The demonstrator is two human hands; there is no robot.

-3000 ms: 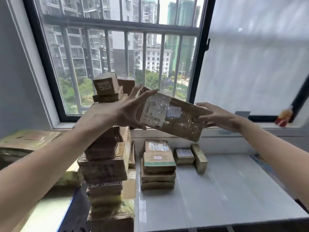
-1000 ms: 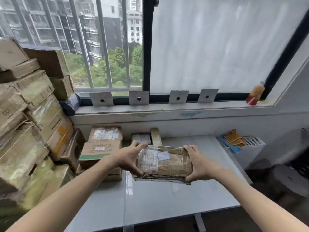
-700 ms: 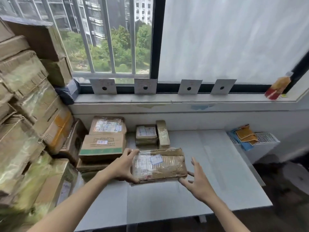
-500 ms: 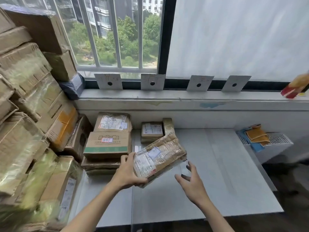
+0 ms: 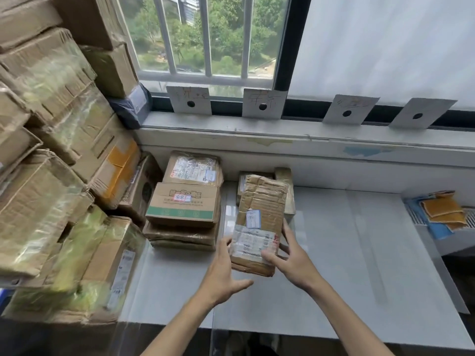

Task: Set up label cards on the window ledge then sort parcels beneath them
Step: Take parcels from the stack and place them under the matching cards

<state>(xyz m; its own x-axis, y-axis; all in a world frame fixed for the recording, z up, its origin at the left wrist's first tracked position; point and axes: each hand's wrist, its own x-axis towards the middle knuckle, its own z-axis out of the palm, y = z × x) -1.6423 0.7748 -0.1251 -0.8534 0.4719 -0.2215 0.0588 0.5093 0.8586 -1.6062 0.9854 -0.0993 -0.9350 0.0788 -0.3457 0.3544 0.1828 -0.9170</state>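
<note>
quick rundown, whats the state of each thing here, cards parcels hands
label cards: four, propped upright on the window ledge
held parcel: lengthwise, label up, over the table
left hand: fingers on parcel's left edge
right hand: gripping parcel's right side
sorted stack: under first card
small parcels: under second card, partly hidden

Both forearms bare, reaching forward toward the taped parcel [image 5: 258,222]. Left hand [image 5: 222,269] at the parcel's near-left corner, fingers straight along its side, thumb splayed out below the near edge. Right hand [image 5: 291,258] at its near-right corner, thumb laid over the top, fingers up the right side.
</note>
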